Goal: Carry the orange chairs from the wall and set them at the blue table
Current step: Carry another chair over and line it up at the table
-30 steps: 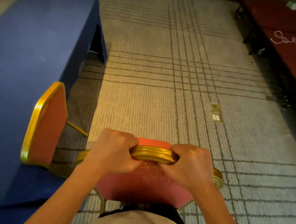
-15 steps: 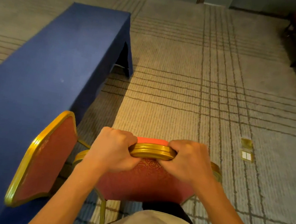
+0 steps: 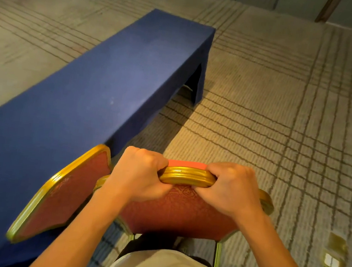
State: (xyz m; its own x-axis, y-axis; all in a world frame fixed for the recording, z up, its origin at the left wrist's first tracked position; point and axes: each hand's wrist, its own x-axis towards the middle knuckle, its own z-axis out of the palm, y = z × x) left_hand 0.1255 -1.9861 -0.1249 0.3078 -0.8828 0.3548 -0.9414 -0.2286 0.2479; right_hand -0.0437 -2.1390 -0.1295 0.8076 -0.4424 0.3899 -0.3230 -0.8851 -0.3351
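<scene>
Hands: left hand (image 3: 140, 174) and right hand (image 3: 231, 189) clamped on carried chair (image 3: 182, 215) top rail, balancing it.
Placed chair (image 3: 59, 194): beside blue surface (image 3: 100, 92); touching, probably.

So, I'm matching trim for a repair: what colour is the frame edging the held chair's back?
Gold, ribbed frame around patterned red upholstery; the head view shows it.

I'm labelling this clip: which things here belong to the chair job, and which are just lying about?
Job:
orange gold-framed chair held by its backrest
left hand
right hand
second orange chair at the table
long blue-draped table

Lying about:
brass floor outlet
</scene>
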